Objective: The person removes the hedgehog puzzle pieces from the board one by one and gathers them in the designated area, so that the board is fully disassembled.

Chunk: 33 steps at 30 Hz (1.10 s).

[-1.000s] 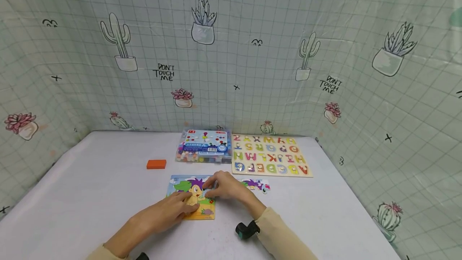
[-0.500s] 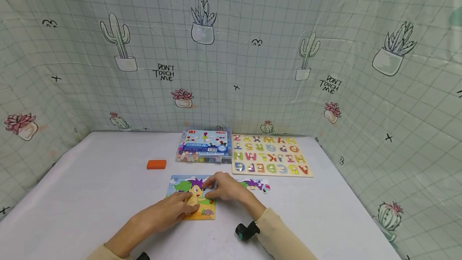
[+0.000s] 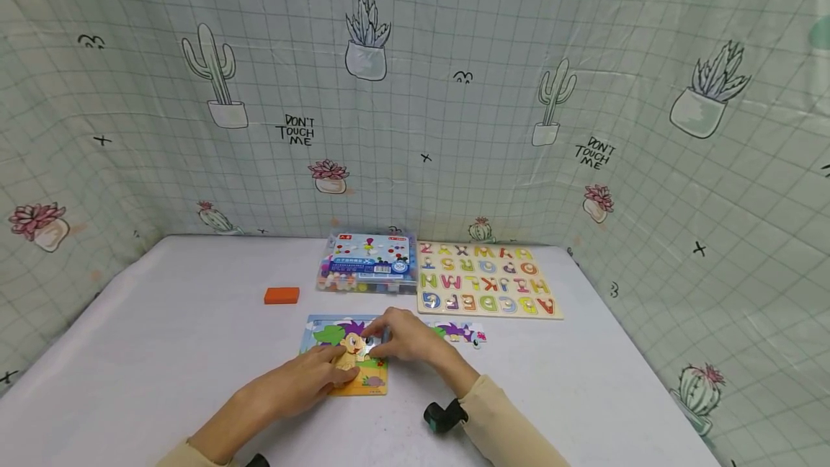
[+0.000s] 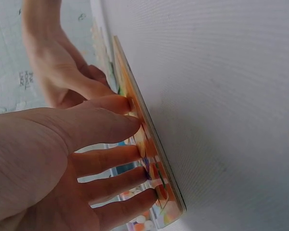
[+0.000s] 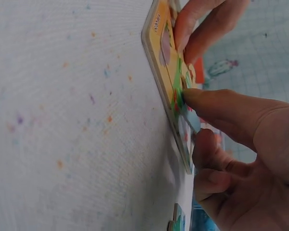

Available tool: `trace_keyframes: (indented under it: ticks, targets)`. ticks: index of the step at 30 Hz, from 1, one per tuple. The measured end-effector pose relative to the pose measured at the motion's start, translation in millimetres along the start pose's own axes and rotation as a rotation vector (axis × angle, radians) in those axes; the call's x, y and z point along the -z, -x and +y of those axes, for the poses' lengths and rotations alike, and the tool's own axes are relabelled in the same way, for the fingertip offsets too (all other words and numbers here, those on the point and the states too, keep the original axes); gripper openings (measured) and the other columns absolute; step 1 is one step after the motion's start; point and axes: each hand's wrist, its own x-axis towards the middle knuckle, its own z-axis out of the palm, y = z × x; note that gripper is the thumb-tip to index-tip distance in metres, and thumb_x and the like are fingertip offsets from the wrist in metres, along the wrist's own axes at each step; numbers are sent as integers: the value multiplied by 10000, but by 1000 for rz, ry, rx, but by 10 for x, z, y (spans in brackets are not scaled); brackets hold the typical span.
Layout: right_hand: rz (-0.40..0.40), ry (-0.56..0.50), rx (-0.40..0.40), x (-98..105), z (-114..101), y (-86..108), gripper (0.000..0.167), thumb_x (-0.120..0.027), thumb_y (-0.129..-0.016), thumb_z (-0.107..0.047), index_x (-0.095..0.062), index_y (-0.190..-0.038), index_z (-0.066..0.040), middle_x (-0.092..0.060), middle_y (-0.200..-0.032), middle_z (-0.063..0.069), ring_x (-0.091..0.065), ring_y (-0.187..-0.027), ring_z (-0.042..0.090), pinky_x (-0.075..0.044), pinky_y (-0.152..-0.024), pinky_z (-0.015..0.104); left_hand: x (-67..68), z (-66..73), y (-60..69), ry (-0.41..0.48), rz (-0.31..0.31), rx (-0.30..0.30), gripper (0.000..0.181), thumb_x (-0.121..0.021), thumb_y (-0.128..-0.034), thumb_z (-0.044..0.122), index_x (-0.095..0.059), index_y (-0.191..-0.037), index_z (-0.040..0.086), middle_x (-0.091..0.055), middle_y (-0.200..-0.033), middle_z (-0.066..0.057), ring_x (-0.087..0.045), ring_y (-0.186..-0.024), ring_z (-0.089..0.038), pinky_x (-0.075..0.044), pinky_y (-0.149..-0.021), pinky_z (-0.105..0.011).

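A flat jigsaw puzzle (image 3: 374, 388) with a purple-haired hedgehog picture lies on the table in front of me. My left hand (image 3: 308, 375) rests on its lower left part. In the left wrist view the spread fingertips (image 4: 156, 193) touch the board's surface. At the puzzle's right side, my right hand (image 3: 407, 335) pinches a light blue puzzle piece (image 5: 192, 120) between thumb and fingers. The piece is tilted, its lower edge at the board, as the right wrist view shows. Its slot is mostly hidden by the fingers.
More puzzle pieces (image 3: 462, 332) lie right of the right hand. Behind stand a clear plastic box (image 3: 367, 263) of colourful parts and a wooden alphabet board (image 3: 483, 279). An orange block (image 3: 282, 295) sits at the back left. A patterned curtain (image 3: 421, 121) surrounds the table.
Both hands keep nearly the same place. Between the right fingers the puzzle piece has tilted slightly, and a paler patch now shows there.
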Motion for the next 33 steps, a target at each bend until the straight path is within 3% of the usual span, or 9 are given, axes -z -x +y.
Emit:
trace_keyframes:
  ticks: [8,15,21,27,33]
  targets:
    - [-41,-42,33,75,37,59,242,-629,-954,-120,-705,-1177,-174,-713,-1006,46,-546,-682,37,-455,-575,167,1,17,10,-9,-17,45,362,-657,-929,132,-677,-1270,250,-538,-1409,-199,-484,-1319,-405,-451,-1044,-572]
    - [-27,-81,88,144,117,95,284,-544,-989,-69,-686,-1225,-141,-707,-1030,74,-506,-594,38,-432,-535,169,8,15,5,-27,-7,33,352,-637,-944,124,-675,-1273,244,-536,-1411,-205,-487,-1320,-398,-437,-1067,-553]
    - [15,-120,78,225,189,177,294,-520,-999,-59,-708,-1206,-149,-698,-1145,80,-481,-538,58,-413,-491,189,-10,21,-5,-7,-15,48,352,-646,-937,128,-680,-1266,248,-542,-1405,-197,-485,-1319,-404,-433,-1068,-562]
    - [18,-89,73,396,388,426,287,-533,-994,-69,-707,-1206,-152,-706,-1173,64,-497,-549,66,-415,-518,186,-29,29,-9,22,-11,38,344,-631,-946,117,-682,-1264,236,-534,-1413,-203,-474,-1328,-413,-427,-1069,-572]
    - [18,-81,58,545,673,749,269,-559,-984,-80,-714,-1194,-146,-723,-1020,70,-473,-539,30,-396,-531,179,-12,14,15,24,10,31,353,-649,-933,115,-681,-1266,229,-539,-1402,-201,-481,-1316,-407,-440,-1060,-561]
